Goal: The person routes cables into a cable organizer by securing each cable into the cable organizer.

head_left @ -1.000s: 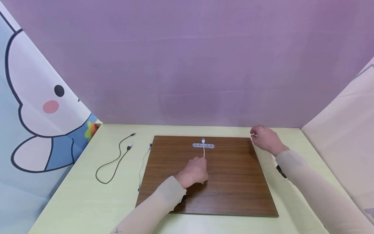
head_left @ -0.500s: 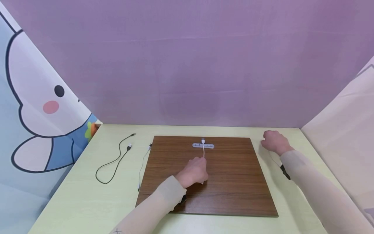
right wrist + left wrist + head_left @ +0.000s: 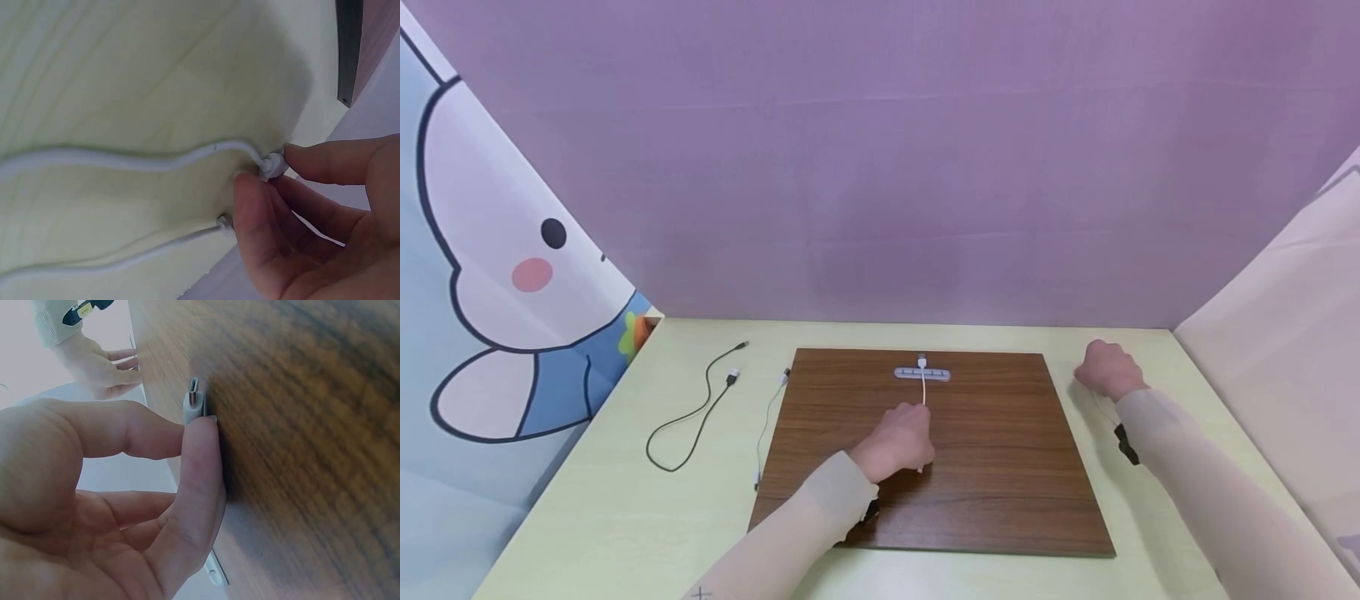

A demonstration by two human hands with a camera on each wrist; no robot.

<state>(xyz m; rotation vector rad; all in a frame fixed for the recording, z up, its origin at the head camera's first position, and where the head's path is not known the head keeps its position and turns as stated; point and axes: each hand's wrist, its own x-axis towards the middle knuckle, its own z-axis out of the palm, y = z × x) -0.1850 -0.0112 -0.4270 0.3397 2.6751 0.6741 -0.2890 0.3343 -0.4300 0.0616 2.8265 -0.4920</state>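
Observation:
In the head view my left hand [image 3: 897, 442] is over the brown wooden board [image 3: 1000, 467]. It pinches one end of a white charging cable [image 3: 923, 390], whose small oval metal plug [image 3: 194, 394] pokes past the fingertips close to the board. The cable's USB-A end sits at a pale slotted cable clip [image 3: 938, 374] near the board's far edge. Off the board's right side, my right hand [image 3: 1108, 369] pinches the connector [image 3: 273, 165] of another white cable [image 3: 125, 160] low over the table. Just below its fingers lies a second white cable end [image 3: 225, 224].
Left of the board lie a black USB cable [image 3: 702, 408], looped on the pale table [image 3: 587, 517], and a thin white cable [image 3: 765, 429] alongside the board's edge. A purple cloth backdrop [image 3: 880, 167] rises behind the table, with side panels left and right.
My right hand has moved from the board's far right corner rightward onto the table and now pinches a cable connector there. The left hand has kept its place and grip.

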